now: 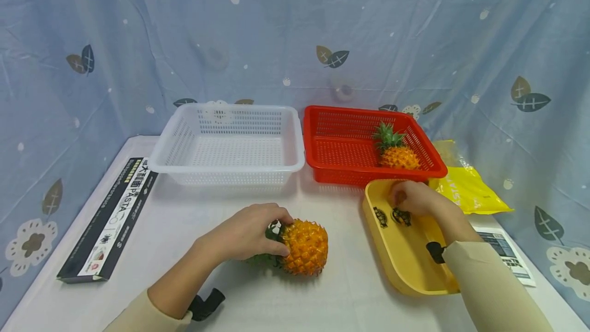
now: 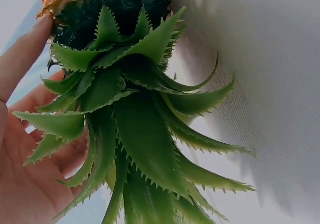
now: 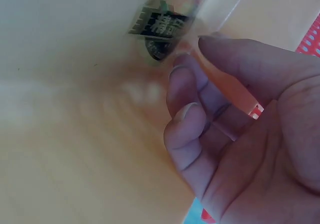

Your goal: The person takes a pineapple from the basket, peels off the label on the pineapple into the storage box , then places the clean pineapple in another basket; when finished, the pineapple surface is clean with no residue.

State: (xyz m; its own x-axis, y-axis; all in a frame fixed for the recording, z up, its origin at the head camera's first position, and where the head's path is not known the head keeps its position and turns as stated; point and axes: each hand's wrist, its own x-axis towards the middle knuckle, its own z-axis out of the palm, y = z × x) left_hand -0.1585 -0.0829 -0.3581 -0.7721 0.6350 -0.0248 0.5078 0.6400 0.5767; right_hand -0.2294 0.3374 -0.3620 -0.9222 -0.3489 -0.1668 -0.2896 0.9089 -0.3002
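My left hand (image 1: 258, 232) grips an orange pineapple (image 1: 308, 247) by its dark upper end, thumb toward me. The fruit lies on its side on the white table. Its spiky green leaves (image 2: 135, 129) fill the left wrist view. My right hand (image 1: 420, 200) reaches into the far end of a yellow tray (image 1: 407, 260), its fingers curled. By its fingertips is a small dark oval sticker (image 3: 165, 28) with a printed banner; I cannot tell whether they pinch it or only touch it. A second sticker (image 1: 380, 217) is just to the left in the tray.
Behind stand a white basket (image 1: 230, 169) and a red basket (image 1: 364, 174) holding another pineapple (image 1: 399, 157). A black-and-white pasta box (image 1: 110, 219) lies at left. On the right are a yellow bag (image 1: 475, 191) and a white printed item (image 1: 509, 255), partly hidden.
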